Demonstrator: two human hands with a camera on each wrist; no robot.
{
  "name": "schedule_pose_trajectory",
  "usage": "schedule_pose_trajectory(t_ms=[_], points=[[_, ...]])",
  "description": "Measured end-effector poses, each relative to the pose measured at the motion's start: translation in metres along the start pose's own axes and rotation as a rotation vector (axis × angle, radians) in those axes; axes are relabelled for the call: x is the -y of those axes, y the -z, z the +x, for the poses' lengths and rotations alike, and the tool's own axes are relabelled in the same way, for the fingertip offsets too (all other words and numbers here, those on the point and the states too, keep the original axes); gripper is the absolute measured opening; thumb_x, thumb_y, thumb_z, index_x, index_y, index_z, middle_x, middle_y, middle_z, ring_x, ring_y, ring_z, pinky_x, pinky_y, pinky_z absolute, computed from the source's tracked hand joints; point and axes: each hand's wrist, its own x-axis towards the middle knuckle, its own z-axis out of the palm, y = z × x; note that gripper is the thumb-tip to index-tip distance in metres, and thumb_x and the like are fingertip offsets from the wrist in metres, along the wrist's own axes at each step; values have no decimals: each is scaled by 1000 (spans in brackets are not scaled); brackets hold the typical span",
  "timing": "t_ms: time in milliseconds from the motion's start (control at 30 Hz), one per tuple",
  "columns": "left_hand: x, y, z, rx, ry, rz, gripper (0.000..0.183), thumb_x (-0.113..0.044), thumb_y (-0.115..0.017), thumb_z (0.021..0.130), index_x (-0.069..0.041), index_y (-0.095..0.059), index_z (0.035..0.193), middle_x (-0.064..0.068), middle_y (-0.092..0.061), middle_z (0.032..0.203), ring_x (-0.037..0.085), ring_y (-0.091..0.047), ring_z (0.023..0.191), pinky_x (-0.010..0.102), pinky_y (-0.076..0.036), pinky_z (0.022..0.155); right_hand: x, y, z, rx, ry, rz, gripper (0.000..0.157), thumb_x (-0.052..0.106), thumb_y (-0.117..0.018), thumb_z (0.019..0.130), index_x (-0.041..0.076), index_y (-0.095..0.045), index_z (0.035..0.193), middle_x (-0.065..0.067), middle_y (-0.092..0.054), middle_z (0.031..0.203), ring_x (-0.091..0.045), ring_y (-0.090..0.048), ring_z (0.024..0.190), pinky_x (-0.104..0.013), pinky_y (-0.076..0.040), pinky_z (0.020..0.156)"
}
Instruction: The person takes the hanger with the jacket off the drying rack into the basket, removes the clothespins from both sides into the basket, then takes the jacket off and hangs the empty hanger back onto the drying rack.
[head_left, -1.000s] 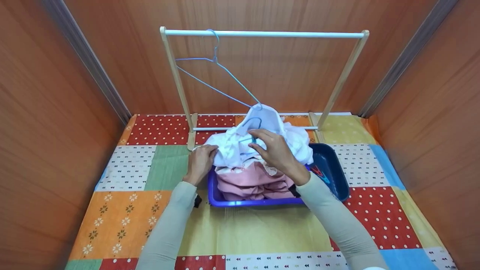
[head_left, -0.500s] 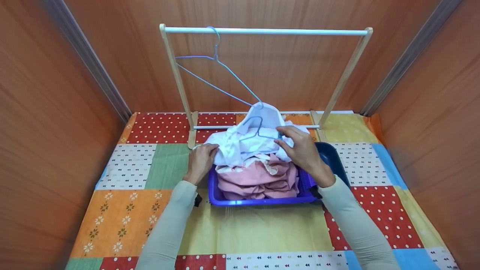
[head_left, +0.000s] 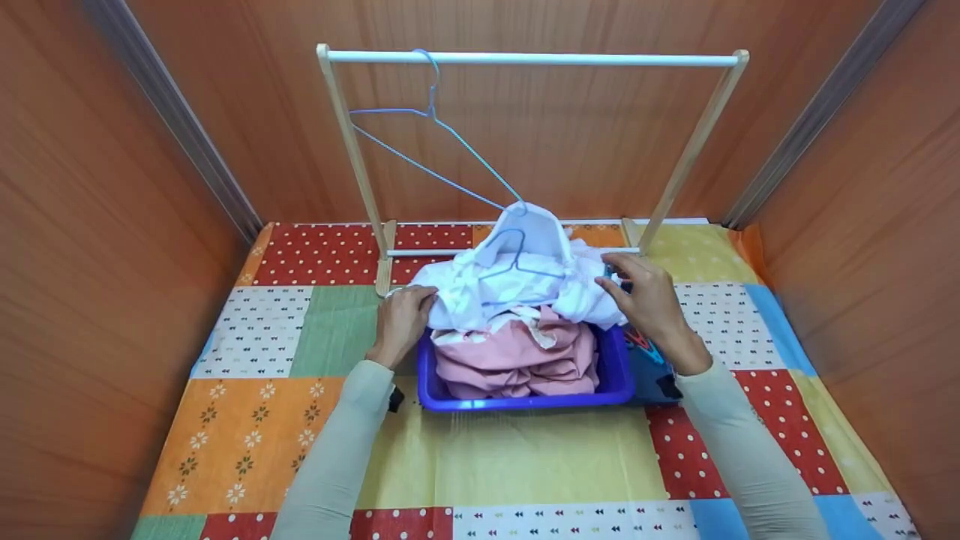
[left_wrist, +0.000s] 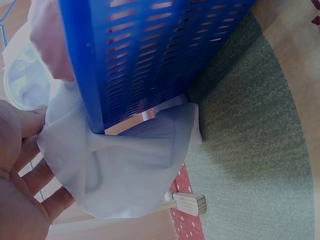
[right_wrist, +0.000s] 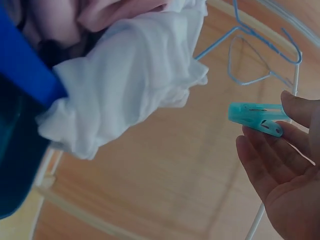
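A white garment (head_left: 454, 300) with a blue wire hanger (head_left: 523, 271) in it lies over the purple-blue basket (head_left: 525, 406), on top of a pink cloth (head_left: 510, 360). At its left end my left hand (head_left: 397, 326) pinches the white cloth; in the left wrist view the fingers (left_wrist: 37, 177) lie against this fabric, which drapes over the basket's side. My right hand (head_left: 651, 304) is beside the garment's right end. Between its thumb and fingers it holds a teal clothespin (right_wrist: 255, 117), apart from the white cloth in the right wrist view.
Behind the basket stands a rack with a white rail (head_left: 570, 58), on which another blue hanger (head_left: 469, 148) hangs at the left. A dark tray (head_left: 651, 379) with several red and blue clothespins (head_left: 643, 346) sits to the right. Wooden panels surround the patchwork cloth.
My right hand has moved right with the clothespin, from over the hanger's neck to beyond the garment's right end. My left hand stays at the left end.
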Motion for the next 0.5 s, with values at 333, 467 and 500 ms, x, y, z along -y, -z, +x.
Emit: schedule_pose_trajectory(t_ms=[333,467,500], points=[[1,0,-1,4,-2,-7,16,-17,-65,94,-13,-78,103,6,-77,96,31,-72,88,48,-55,74,-30,6,-23,-9,-179,12,34,12,-75,86,2,-68,118,-18,-72,108,-32,-72,90,-48,-58,79],[1,0,1,14,4,-13,16,-16,-65,94,-13,-77,104,6,-77,99,29,-72,90,48,-56,76,-41,8,-32,-2,-238,-21,34,14,-74,87,1,-68,118,-20,-72,105,-34,-72,89,-48,-58,76],[2,-1,1,13,3,-14,16,-17,-65,94,-13,-77,104,6,-77,99,29,-72,91,48,-56,76,-44,9,-35,-2,-248,-26,34,14,-74,87,1,-68,118,-21,-72,104,-34,-72,88,-48,-58,75]])
